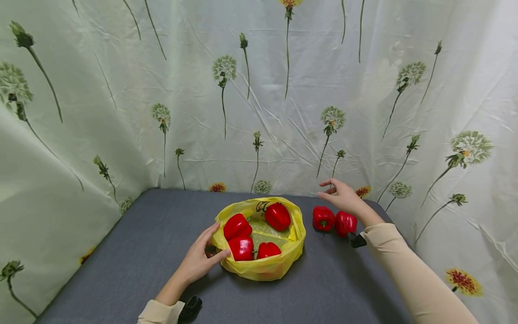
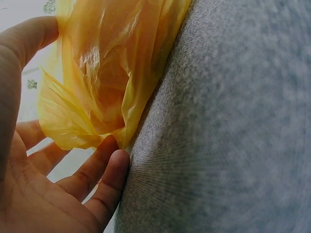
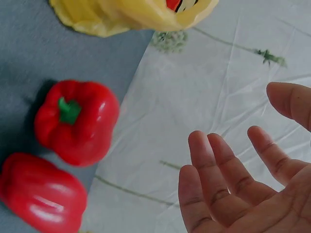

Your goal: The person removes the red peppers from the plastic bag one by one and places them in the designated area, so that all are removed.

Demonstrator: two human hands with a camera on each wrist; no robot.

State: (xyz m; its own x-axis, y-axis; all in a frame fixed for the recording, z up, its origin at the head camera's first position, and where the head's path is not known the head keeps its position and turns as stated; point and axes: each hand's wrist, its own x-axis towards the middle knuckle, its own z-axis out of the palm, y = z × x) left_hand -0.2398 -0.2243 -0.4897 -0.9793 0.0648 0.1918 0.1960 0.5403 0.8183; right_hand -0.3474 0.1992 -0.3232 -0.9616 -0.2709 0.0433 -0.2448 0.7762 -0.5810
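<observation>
Head view: left hand [image 1: 200, 258], fingers loosely extended, touches the left side of the yellow bag [image 1: 265, 272], which contains four red peppers [image 1: 241, 248]; right hand [image 1: 346, 199], empty and relaxed, hangs near two loose peppers [image 1: 323, 219]. Loading seems underway; next calls for grasping one.

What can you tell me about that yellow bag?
The yellow bag looks like thin, crinkled, slightly see-through plastic, with a black marking inside near the far rim. It stands on the grey tabletop, its wide, round mouth open upward, holding four red peppers. The person's left hand touches its left side.
</observation>
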